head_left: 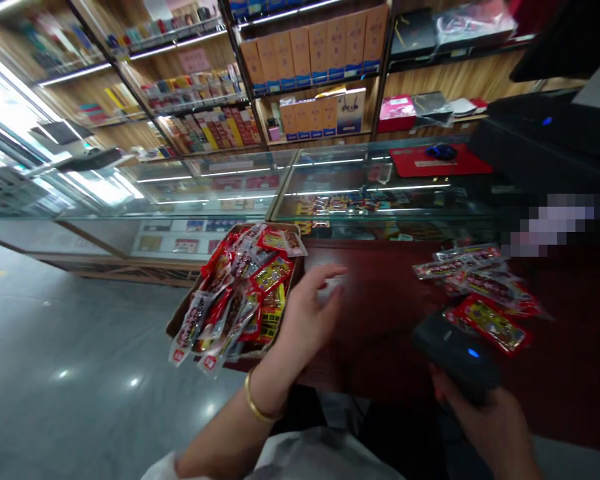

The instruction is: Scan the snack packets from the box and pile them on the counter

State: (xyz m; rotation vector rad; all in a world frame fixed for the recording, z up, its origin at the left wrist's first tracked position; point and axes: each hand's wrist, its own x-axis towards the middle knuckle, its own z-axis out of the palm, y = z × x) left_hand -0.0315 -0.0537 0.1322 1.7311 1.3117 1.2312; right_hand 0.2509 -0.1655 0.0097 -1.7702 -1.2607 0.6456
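Observation:
My right hand (500, 427) grips a black barcode scanner (455, 353) with a small blue light on its top. Just beyond the scanner, a loose pile of snack packets (490, 287) lies on the dark red desk (375, 320), with a red and yellow packet (493, 323) nearest to it. Bare and slightly blurred, my left hand (313, 310) hovers over the desk with thumb and forefinger apart. Beside it on the left stands a cardboard box (293, 277), heaped with red, clear and yellow snack packets (240, 287).
Glass display counters (210, 183) run behind the desk. A red mouse pad (405, 162) with a computer mouse (441, 153) lies on the glass. Dark equipment (535, 143) stands at the right. Shelves behind carry tan boxes (317, 57). Grey floor (80, 347) shows at the left.

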